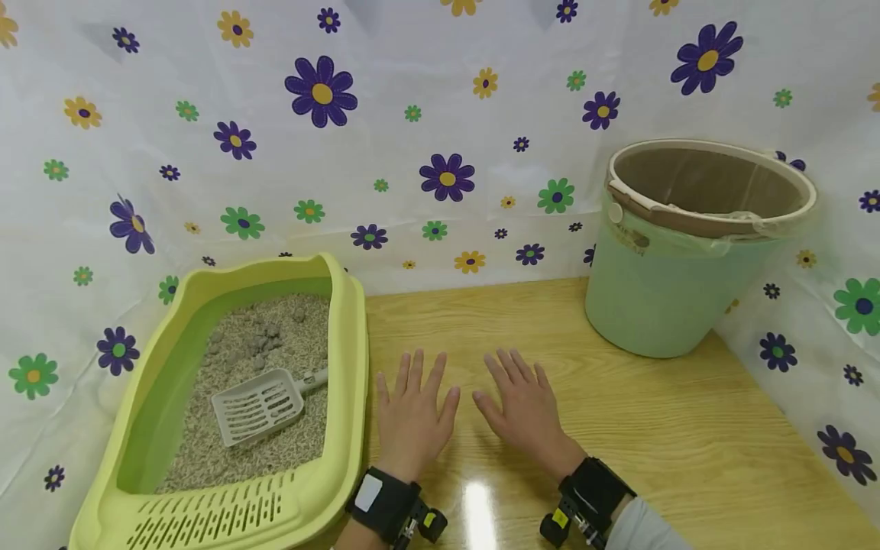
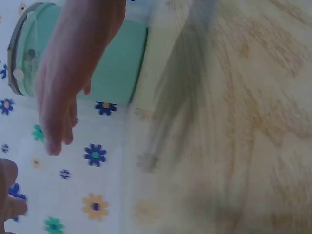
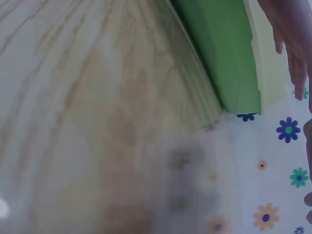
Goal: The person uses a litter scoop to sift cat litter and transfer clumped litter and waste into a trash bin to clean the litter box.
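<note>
My left hand [image 1: 415, 416] is spread over the wooden table, just right of a yellow-green litter box [image 1: 354, 367], palm down with nothing held. My right hand [image 1: 525, 409] lies level with it a little to the right, fingers straight and also holding nothing. Inside the box, a grey slotted litter scoop [image 1: 261, 406] rests on the litter [image 1: 199, 443], its handle pointing toward the right wall. Darker clumps [image 1: 264, 341] sit behind the scoop. In the left wrist view, the right hand [image 2: 73, 73] overlaps the green bucket [image 2: 114, 68].
At the back right of the table [image 1: 687, 451] stands the pale green bucket [image 1: 674, 283], with a brown handle and a clear bag folded over its rim. A white flowered cloth [image 1: 412, 76] hangs behind and along both sides.
</note>
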### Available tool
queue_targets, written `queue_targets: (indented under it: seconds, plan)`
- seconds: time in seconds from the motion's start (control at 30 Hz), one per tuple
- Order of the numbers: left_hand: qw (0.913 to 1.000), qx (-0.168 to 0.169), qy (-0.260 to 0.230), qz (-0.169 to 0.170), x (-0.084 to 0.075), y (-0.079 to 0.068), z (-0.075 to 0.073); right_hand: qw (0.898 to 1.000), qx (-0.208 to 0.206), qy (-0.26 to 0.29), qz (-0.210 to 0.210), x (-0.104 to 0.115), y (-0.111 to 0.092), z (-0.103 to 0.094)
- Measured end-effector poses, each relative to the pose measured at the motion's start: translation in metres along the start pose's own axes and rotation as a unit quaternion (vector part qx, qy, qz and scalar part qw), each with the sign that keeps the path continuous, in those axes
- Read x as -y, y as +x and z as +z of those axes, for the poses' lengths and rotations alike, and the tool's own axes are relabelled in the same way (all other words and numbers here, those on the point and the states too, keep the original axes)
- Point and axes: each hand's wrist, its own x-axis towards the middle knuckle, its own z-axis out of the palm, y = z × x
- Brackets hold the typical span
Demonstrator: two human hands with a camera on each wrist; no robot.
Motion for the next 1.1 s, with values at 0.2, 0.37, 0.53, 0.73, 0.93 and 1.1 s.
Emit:
queue_targets:
  seconds: [0.2, 0.37, 0.53, 0.73, 0.93, 1.1]
  plan:
    - [0.9937, -0.088, 0.057, 0.039, 0.037, -0.056, -0.053, 0.978, -0.188, -0.08, -0.051, -0.058, 0.042, -0.088]
    - [0.9923, -0.024, 0.105, -0.061, 0.101, -0.1, -0.062, 0.954, -0.277, -0.115, 0.0, -0.143, 0.08, -0.172]
    - [0.9892, 0.06, 0.111, -0.074, 0.123, -0.112, -0.062, 0.958, -0.232, -0.166, 0.039, -0.19, 0.084, -0.203]
    - [0.9898, 0.042, 0.13, -0.04, 0.124, -0.114, -0.06, 0.932, -0.29, -0.216, -0.019, -0.209, 0.091, -0.205]
    - [0.9896, 0.049, 0.135, -0.007, 0.126, -0.114, -0.063, 0.924, -0.317, -0.212, -0.022, -0.215, 0.1, -0.201]
    - [0.9895, 0.051, 0.135, 0.001, 0.127, -0.114, -0.062, 0.924, -0.335, -0.182, -0.025, -0.215, 0.106, -0.194]
